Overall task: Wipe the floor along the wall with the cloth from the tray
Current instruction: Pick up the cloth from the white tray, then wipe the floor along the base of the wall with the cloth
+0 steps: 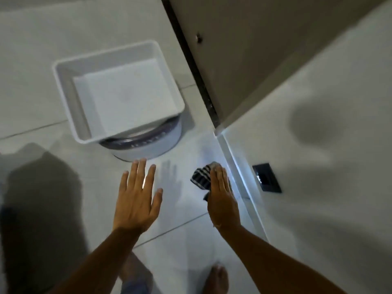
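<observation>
Most of the striped cloth [201, 177] is tucked under the right hand [221, 198], only its left part pokes out. The tray [63, 85] covers most of the round container [148, 145] underneath. Bare foot [216, 279] is cut off at the bottom edge.

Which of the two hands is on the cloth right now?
The right hand, nearest the wall, presses flat on the striped cloth. The left hand is spread open and holds nothing.

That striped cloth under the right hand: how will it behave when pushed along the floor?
Probably floppy: the cloth bunches unevenly beside the right hand. It likely slides easily, since the floor looks glossy. Pushed from one edge, it may fold over.
</observation>
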